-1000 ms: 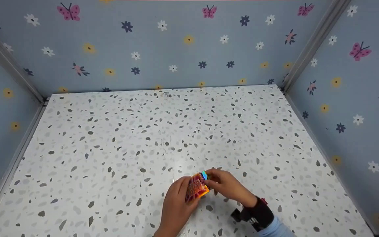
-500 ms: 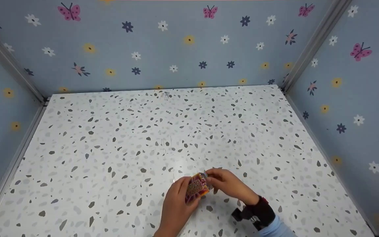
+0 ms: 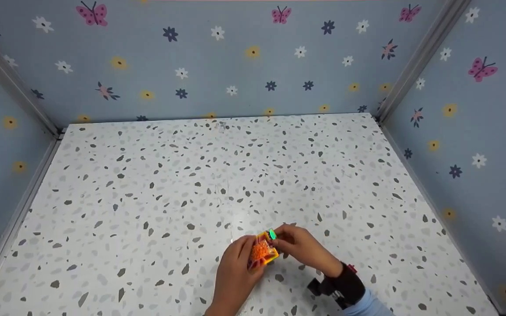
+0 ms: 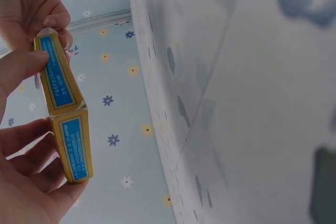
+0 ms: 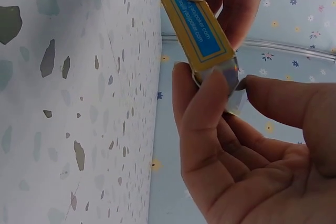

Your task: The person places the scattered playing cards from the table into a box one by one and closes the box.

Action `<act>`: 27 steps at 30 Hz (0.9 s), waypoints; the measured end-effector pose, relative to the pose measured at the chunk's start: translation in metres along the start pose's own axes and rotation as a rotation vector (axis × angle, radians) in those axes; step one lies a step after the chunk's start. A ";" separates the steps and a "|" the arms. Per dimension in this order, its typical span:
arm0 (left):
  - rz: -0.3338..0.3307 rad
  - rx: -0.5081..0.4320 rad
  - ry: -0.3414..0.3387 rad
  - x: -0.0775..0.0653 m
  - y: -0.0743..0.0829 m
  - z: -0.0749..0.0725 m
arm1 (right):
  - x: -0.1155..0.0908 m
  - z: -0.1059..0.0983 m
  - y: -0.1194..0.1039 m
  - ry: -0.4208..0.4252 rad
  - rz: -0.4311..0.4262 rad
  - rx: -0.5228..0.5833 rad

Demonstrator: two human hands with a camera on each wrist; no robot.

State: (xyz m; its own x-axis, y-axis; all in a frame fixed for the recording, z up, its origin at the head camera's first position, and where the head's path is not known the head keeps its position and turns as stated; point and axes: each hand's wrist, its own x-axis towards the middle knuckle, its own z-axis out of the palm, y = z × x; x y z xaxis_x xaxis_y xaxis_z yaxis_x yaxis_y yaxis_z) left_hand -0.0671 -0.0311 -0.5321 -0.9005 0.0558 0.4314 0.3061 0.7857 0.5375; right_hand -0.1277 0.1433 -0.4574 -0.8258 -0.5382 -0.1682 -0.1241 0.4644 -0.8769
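A small playing card box (image 3: 262,250) with a shiny orange and purple face is held above the table, near its front. My left hand (image 3: 236,270) grips it around its sides, thumb on one edge and fingers opposite. In the left wrist view the narrow yellow side of the box (image 4: 64,95) shows blue printed panels and a crease across its middle. My right hand (image 3: 308,250) is at the far end, its thumb and fingers pinching the shiny end flap (image 3: 272,234). From the right wrist view, that flap (image 5: 236,100) stands out from the box's end; the inside is hidden.
A white speckled table (image 3: 182,175) lies under both hands. Blue flowered panels (image 3: 244,57) enclose it at the back, with others at left and right. On the right wrist sits a black strap with a camera mount (image 3: 343,285).
Both hands stay almost in place. The right hand and box tilt shift slightly, and the sheen goes from orange to dull, then bright orange with a green flap.
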 end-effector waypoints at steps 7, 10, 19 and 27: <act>-0.027 -0.004 -0.027 0.001 0.001 -0.003 | 0.006 0.003 0.020 0.007 -0.004 0.012; -0.019 0.005 -0.016 0.001 0.001 -0.002 | 0.009 0.004 0.032 0.015 -0.006 0.011; -0.040 0.008 -0.049 0.001 0.002 -0.004 | 0.005 0.005 0.009 0.045 0.012 0.006; -0.055 -0.011 -0.075 0.002 0.002 -0.005 | 0.002 0.003 -0.004 0.042 0.020 0.013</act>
State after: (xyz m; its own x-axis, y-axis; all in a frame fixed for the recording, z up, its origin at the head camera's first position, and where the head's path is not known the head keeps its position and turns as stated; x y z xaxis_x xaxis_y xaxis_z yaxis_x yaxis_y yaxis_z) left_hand -0.0668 -0.0324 -0.5267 -0.9366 0.0593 0.3455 0.2586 0.7821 0.5669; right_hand -0.1276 0.1385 -0.4555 -0.8506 -0.4986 -0.1672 -0.1000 0.4655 -0.8794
